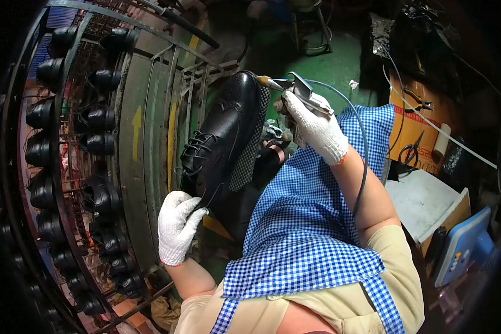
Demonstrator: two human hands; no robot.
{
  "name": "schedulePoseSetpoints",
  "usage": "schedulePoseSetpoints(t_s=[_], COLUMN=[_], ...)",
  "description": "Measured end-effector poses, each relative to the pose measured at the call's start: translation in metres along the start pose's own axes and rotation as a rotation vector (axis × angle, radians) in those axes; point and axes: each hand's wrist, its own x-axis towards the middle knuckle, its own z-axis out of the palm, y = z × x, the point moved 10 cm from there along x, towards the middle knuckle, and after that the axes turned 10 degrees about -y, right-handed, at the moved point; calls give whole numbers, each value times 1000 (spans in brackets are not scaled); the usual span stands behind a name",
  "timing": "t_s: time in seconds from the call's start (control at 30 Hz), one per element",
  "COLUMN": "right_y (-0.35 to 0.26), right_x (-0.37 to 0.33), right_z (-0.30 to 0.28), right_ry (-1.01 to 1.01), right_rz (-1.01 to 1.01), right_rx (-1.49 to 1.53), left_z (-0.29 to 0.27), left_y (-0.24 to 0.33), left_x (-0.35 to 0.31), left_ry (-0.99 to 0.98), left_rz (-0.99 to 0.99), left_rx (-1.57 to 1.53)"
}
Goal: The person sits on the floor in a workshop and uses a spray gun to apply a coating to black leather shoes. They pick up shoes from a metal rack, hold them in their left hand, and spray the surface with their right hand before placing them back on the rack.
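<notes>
Shoe [225, 133] inspection, mid-process: you hold a black lace-up shoe heel-down over your lap, your gloved left hand [177, 225] clenched about its heel end. Your gloved right hand [315, 129] is closed around a metal hand tool [295, 89] with a trailing hose [362, 150], its nozzle at the toe edge of the sole. Judged stage: treating the sole edge; the next move likely calls for a steady grip and turning the shoe to bring up an untreated stretch. Racks [67, 167] on your left carry rows of similar black shoes [97, 118], one per peg. A blue checked apron [312, 222] covers your lap.
</notes>
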Motion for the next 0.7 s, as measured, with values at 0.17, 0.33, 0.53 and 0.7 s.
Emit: schedulePoseSetpoints(t_s=[0.17,0.33,0.53,0.7], right_y=[-8,-7,44,15], right_x=[0,-4,-30,-67], right_z=[0,0,8,10], right_ry=[40,-4,-15,53], right_rz=[-15,-28,-96,-284], right_rx=[-75,-88,-87,-435], left_z=[0,0,5,9], left_y=[4,4,7,23], left_x=[0,0,-1,4], left_ry=[3,9,-8,-57], left_rz=[-5,8,18,58], left_rx=[-15,-3,-10,-16])
